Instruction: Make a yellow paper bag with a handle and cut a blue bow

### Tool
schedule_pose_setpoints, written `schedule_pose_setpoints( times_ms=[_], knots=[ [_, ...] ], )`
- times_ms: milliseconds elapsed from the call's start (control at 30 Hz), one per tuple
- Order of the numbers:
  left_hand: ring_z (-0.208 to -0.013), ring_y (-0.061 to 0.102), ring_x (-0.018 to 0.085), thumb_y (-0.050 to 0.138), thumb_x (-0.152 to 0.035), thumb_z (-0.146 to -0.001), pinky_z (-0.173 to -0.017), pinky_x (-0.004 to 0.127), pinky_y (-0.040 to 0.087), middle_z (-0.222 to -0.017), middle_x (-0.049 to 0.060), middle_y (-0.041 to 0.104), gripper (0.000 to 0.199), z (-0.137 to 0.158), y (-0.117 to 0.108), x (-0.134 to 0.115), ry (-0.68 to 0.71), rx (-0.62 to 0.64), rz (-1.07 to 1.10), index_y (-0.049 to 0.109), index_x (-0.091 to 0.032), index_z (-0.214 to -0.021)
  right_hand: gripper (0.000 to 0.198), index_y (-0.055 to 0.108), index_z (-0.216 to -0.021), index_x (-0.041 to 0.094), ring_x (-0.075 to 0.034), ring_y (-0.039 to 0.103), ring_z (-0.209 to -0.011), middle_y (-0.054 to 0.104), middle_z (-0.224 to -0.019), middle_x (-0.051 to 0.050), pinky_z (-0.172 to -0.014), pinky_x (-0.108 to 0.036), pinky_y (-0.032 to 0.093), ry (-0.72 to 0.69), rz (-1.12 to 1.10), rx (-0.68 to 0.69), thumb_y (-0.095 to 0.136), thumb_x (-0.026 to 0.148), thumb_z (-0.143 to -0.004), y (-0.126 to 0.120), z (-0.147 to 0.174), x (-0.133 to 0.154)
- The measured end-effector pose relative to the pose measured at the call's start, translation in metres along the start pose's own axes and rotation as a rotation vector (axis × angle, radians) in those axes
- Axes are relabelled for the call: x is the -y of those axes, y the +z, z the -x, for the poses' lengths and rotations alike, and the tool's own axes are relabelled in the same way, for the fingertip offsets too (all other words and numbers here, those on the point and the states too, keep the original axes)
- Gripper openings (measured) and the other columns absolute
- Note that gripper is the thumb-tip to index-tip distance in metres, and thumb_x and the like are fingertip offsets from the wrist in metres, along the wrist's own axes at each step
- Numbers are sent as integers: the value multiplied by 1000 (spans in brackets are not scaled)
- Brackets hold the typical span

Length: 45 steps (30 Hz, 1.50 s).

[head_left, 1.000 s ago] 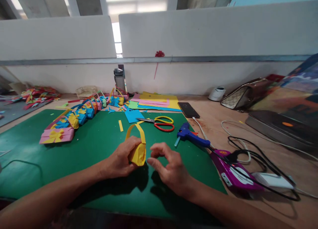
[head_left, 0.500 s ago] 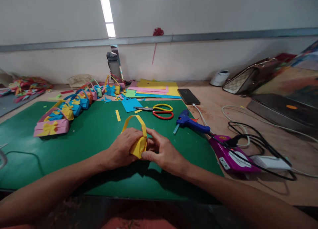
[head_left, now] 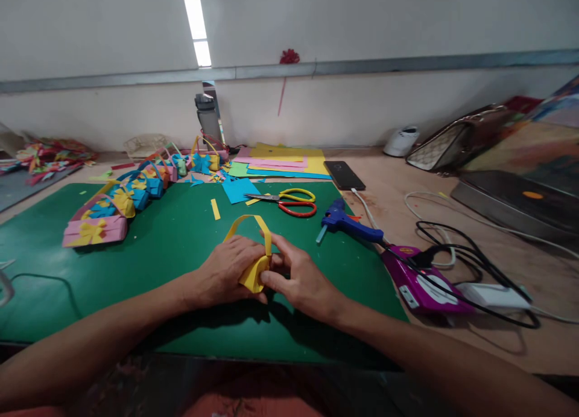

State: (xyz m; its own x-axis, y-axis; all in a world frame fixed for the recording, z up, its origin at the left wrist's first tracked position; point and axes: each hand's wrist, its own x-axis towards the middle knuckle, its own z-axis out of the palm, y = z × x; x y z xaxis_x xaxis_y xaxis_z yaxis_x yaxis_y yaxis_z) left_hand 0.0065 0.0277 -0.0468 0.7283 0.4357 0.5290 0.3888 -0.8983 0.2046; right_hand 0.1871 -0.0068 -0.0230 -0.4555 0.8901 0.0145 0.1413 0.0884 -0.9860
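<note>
The bench (head_left: 384,169) has a brown top, its near left part covered by a green mat (head_left: 167,230). On the mat lie a row of small paper bags (head_left: 102,232), a yellow strip (head_left: 215,209), scissors (head_left: 276,199) and a blue glue gun (head_left: 348,223), its handle reaching past the mat's right edge. Directly on the brown top are a phone (head_left: 345,175), a purple power strip (head_left: 423,284), a handbag (head_left: 452,144), and, at far left, a grey mat (head_left: 25,192).

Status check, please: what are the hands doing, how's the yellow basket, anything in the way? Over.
Left hand holding yellow basket. Right hand touching its right side; handle arching up. Scissors and glue gun farther off, apart from both hands.
</note>
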Motion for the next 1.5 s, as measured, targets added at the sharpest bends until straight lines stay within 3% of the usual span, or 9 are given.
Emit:
schedule_pose_setpoints(
  times_ms=[433,633,967,1500],
  knots=[
    [-86,59,22,62,-55,-74,-78,35,44,-94,8,64,54,0,1,-1,9,15,-2,46,-17,-109,58,42,-124,20,-12,55,-63,57,-72,4,-55,-22,43,15,-31,5,58,8,-70,2,1,2],
    [-89,59,22,63,-42,-78,-79,34,43,-95,9,64,44,0,2,-1,39,-22,-14,46,-16,-109,63,41,-126,21,-15,60,-76,60,-85,1,-65,-26,49,13,-12,11,59,6,-67,2,0,-1],
    [-81,58,21,62,-51,-76,-76,34,44,-91,8,64,50,-1,-3,-3,16,-25,25,47,-16,-108,55,41,-131,16,-10,48,-61,50,-67,5,-58,-23,43,-50,5,-148,57,18,-78,-1,-1,-3],
    [-78,59,21,68,-46,-73,-73,35,45,-90,7,64,50,-2,-1,-8,-36,-28,27,46,-17,-108,31,52,-115,20,-12,50,-63,50,-68,4,-61,-24,44,-92,33,-116,47,20,-84,-2,1,1]
  ],
)
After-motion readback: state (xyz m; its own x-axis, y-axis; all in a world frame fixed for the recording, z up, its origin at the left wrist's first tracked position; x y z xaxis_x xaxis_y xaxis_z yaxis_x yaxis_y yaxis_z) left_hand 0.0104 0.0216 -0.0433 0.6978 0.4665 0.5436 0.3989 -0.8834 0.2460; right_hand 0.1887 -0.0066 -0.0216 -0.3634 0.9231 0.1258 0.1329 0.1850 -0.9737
